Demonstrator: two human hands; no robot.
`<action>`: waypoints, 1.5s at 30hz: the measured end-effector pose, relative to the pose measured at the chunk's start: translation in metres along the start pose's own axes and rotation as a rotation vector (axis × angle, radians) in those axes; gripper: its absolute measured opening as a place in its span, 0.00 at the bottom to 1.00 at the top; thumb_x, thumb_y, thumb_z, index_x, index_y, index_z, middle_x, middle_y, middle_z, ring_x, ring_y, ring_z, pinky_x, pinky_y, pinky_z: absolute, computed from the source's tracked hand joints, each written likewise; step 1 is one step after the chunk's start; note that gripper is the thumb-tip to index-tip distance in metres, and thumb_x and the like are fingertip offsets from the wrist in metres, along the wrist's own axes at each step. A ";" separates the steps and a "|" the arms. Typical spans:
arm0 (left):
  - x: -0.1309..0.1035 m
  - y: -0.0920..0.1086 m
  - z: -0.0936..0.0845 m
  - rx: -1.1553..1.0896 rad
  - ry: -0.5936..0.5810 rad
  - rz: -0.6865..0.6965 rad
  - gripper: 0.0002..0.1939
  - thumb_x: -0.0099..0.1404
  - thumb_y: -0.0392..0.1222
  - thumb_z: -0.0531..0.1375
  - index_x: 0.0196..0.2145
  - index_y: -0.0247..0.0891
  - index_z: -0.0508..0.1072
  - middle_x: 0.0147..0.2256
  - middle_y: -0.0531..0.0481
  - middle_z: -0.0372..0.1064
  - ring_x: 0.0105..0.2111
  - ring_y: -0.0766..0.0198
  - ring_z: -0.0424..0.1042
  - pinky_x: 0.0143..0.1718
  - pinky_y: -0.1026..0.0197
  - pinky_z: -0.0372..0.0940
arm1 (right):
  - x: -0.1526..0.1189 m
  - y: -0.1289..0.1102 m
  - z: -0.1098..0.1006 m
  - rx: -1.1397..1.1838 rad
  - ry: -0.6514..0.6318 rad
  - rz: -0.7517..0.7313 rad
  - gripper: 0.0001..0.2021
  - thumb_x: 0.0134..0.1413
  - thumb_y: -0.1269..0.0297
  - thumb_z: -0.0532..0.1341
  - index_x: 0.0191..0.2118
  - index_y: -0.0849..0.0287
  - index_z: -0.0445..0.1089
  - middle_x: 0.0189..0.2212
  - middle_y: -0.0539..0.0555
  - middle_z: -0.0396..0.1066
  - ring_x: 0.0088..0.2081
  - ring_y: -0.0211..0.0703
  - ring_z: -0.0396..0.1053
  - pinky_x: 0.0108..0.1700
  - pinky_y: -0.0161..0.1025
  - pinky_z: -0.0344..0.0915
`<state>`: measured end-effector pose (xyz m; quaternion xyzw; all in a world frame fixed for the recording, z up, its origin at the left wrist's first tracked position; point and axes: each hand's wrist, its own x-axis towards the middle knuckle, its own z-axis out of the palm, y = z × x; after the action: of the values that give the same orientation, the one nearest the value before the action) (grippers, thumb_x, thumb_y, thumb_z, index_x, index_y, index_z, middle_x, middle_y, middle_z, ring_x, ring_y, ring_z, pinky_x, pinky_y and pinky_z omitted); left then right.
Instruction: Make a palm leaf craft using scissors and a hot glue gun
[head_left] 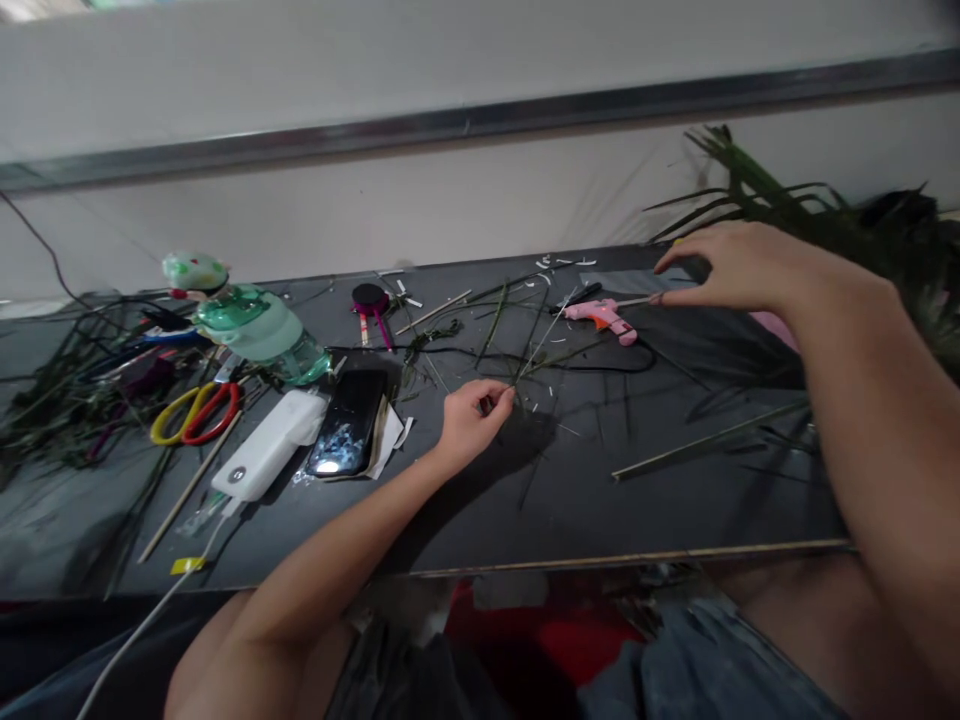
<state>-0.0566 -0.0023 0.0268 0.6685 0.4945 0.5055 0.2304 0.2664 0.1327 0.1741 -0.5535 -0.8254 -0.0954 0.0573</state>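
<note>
My left hand is closed in a pinch over the middle of the dark table, holding a thin green leaf strip that slants up and right. My right hand hovers to the right of a pink glue gun with an orange trigger. Its thumb and index finger are apart. A thin stick runs from the glue gun's rear to the right thumb; whether they touch I cannot tell. Leaf strips and white scraps lie around the glue gun.
On the left are red-and-yellow scissors, a white power bank with a cable, a phone and a green bottle. Palm leaves rise at the back right. A purple-and-black item lies near the wall.
</note>
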 end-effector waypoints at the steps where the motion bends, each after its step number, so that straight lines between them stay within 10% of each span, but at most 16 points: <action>1: -0.001 0.000 0.000 0.021 0.008 0.021 0.10 0.61 0.44 0.59 0.26 0.38 0.75 0.20 0.54 0.69 0.21 0.69 0.63 0.25 0.66 0.59 | 0.001 -0.003 0.000 0.053 -0.012 0.012 0.27 0.39 0.49 0.71 0.43 0.63 0.78 0.44 0.62 0.75 0.43 0.43 0.70 0.41 0.42 0.59; 7: -0.001 0.001 0.000 -0.079 0.093 -0.047 0.11 0.61 0.45 0.60 0.27 0.37 0.76 0.21 0.53 0.69 0.20 0.70 0.63 0.24 0.67 0.59 | 0.009 -0.083 -0.027 0.933 0.277 0.230 0.18 0.62 0.65 0.56 0.50 0.75 0.72 0.38 0.62 0.76 0.31 0.26 0.68 0.37 0.35 0.61; 10: 0.000 -0.001 0.001 -0.215 0.121 -0.120 0.12 0.60 0.48 0.61 0.27 0.36 0.75 0.21 0.53 0.68 0.21 0.70 0.63 0.23 0.67 0.59 | 0.014 -0.112 -0.047 1.185 0.210 0.307 0.21 0.66 0.65 0.52 0.57 0.73 0.66 0.33 0.56 0.75 0.21 0.18 0.59 0.28 0.30 0.56; 16: 0.000 -0.005 0.004 -0.218 0.133 -0.200 0.10 0.58 0.46 0.62 0.26 0.36 0.76 0.21 0.53 0.69 0.20 0.71 0.63 0.22 0.68 0.60 | 0.026 -0.086 -0.072 0.383 0.193 0.058 0.23 0.64 0.52 0.51 0.34 0.65 0.77 0.26 0.47 0.73 0.46 0.34 0.69 0.35 0.31 0.59; 21: -0.001 -0.008 0.005 -0.114 0.171 -0.197 0.07 0.57 0.43 0.63 0.27 0.37 0.78 0.23 0.52 0.73 0.20 0.71 0.65 0.23 0.68 0.61 | 0.013 -0.078 -0.023 -0.047 0.189 -0.046 0.34 0.46 0.42 0.65 0.50 0.68 0.74 0.49 0.69 0.72 0.57 0.64 0.64 0.56 0.64 0.53; 25: -0.002 -0.007 0.005 -0.092 0.146 -0.151 0.08 0.57 0.43 0.63 0.26 0.38 0.79 0.22 0.53 0.74 0.21 0.71 0.67 0.22 0.69 0.61 | -0.014 -0.125 0.043 0.354 0.409 -0.430 0.25 0.54 0.64 0.66 0.58 0.59 0.66 0.56 0.62 0.68 0.57 0.54 0.66 0.56 0.52 0.65; 30: -0.002 -0.006 0.003 -0.091 0.139 -0.110 0.08 0.59 0.43 0.63 0.28 0.38 0.80 0.24 0.52 0.76 0.22 0.70 0.69 0.21 0.69 0.62 | -0.026 -0.166 0.097 0.443 0.529 -0.559 0.09 0.64 0.64 0.56 0.38 0.60 0.72 0.32 0.54 0.76 0.36 0.42 0.72 0.43 0.41 0.66; 40: -0.001 -0.012 0.010 -0.481 -0.062 -0.350 0.14 0.56 0.52 0.67 0.28 0.37 0.80 0.36 0.45 0.78 0.19 0.73 0.64 0.17 0.67 0.61 | -0.045 -0.169 0.117 0.350 0.667 -0.441 0.09 0.65 0.65 0.55 0.37 0.58 0.72 0.30 0.49 0.76 0.30 0.34 0.71 0.36 0.33 0.61; 45: 0.000 -0.006 0.010 -0.590 0.047 -0.412 0.20 0.49 0.55 0.71 0.31 0.36 0.77 0.34 0.47 0.76 0.27 0.68 0.71 0.20 0.68 0.63 | -0.052 -0.176 0.113 0.169 0.837 -0.388 0.06 0.62 0.67 0.58 0.37 0.59 0.73 0.27 0.47 0.75 0.26 0.32 0.68 0.31 0.35 0.56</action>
<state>-0.0504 0.0017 0.0177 0.4476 0.4570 0.5846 0.4990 0.1243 0.0460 0.0369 -0.2964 -0.8244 -0.2517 0.4113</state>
